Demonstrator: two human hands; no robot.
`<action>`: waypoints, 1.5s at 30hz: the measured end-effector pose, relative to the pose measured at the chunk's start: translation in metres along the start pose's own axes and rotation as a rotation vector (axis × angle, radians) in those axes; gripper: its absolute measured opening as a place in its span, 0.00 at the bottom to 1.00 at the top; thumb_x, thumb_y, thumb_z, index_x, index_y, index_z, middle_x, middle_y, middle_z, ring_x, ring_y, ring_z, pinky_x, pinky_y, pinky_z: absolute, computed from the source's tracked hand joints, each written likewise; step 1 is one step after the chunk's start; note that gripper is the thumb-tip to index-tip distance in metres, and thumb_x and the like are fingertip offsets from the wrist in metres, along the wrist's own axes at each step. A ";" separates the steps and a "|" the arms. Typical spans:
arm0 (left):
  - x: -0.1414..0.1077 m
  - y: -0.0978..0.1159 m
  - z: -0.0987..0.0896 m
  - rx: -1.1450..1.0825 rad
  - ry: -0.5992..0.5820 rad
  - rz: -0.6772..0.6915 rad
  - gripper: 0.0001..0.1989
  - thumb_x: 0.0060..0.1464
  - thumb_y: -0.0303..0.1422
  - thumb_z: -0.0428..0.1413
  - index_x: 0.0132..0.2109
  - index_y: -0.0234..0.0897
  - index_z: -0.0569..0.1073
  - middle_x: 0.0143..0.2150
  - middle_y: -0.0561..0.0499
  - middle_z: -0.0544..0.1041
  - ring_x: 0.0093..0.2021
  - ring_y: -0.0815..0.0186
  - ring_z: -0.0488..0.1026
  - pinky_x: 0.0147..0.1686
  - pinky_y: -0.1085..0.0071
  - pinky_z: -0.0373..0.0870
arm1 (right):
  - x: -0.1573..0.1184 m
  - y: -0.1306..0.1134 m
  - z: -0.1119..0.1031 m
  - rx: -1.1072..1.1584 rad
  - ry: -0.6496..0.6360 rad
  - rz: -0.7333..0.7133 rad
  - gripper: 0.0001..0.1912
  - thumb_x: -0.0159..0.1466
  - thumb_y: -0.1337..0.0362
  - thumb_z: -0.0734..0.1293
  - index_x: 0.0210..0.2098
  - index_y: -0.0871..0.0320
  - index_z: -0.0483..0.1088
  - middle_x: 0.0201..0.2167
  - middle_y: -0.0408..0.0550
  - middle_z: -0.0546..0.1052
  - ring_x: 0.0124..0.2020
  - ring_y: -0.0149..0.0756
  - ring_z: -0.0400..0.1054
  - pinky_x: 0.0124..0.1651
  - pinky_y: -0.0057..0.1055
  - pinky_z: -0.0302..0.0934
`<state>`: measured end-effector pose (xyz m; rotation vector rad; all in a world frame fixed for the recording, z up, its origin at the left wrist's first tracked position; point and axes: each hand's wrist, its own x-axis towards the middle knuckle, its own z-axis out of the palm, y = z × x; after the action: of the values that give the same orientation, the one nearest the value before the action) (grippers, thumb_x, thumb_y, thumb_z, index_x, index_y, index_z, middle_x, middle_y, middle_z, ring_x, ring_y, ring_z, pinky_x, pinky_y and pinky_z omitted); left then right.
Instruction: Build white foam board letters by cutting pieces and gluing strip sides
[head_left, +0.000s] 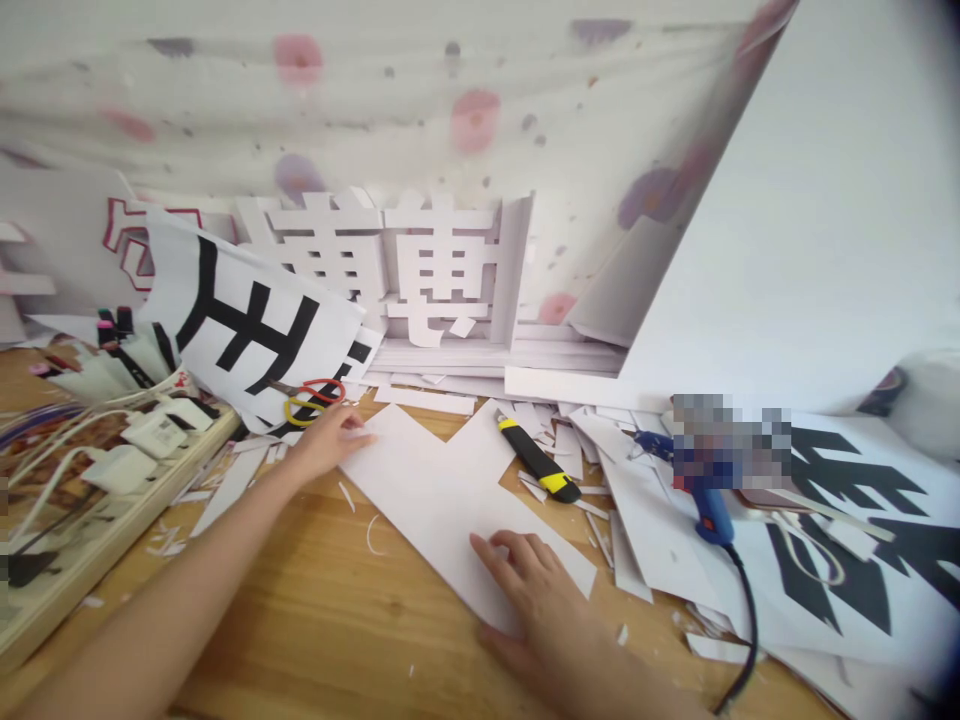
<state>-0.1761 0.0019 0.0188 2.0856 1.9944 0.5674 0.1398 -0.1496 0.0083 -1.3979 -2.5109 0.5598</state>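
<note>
The white board piece lies flat on the wooden table between your two hands, running from far left to near right, with notches cut into its far right side. Your left hand is at the board's far left end, its fingers lightly bent and reaching over the corner; whether thumb and fingers pinch the edge, you cannot tell from this angle. Your right hand is at the near right end, fingers laid over the top face and thumb well apart from them at the near edge, so that grip is spread rather than closed. Most of the board sits uncovered between the two. Just beyond its right side, between it and the loose white sheets, you have a black and yellow utility knife lying on paper scraps. Scissors with red and yellow handles lie just beyond your left hand, by a sheet with black characters. A power strip with plugs is at the left, a blue glue gun, partly blurred, is at the right, and white cut-out characters stand at the far side.
</note>
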 end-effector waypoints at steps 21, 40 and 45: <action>-0.034 -0.020 0.035 -0.033 0.366 0.006 0.23 0.49 0.43 0.48 0.47 0.32 0.70 0.51 0.38 0.71 0.54 0.51 0.64 0.56 0.53 0.58 | 0.024 0.095 -0.028 -0.539 0.473 0.090 0.17 0.58 0.66 0.63 0.48 0.57 0.67 0.44 0.56 0.68 0.43 0.47 0.61 0.42 0.42 0.62; -0.038 -0.016 0.034 -0.047 0.300 -0.026 0.20 0.47 0.44 0.52 0.44 0.36 0.71 0.45 0.43 0.74 0.49 0.54 0.67 0.51 0.57 0.63 | 0.028 0.093 -0.018 -0.531 0.516 0.160 0.21 0.63 0.61 0.57 0.55 0.59 0.61 0.47 0.58 0.68 0.47 0.49 0.62 0.45 0.44 0.61; -0.038 -0.016 0.036 -0.038 0.332 -0.038 0.21 0.47 0.42 0.51 0.46 0.34 0.70 0.49 0.40 0.72 0.52 0.52 0.66 0.54 0.56 0.60 | 0.025 0.096 -0.022 -0.450 0.500 0.168 0.23 0.63 0.62 0.57 0.58 0.59 0.57 0.45 0.56 0.69 0.45 0.47 0.63 0.46 0.44 0.61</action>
<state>-0.1768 -0.0303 -0.0249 2.0345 2.1666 0.9925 0.2086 -0.0773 -0.0126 -1.6502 -2.1894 -0.3283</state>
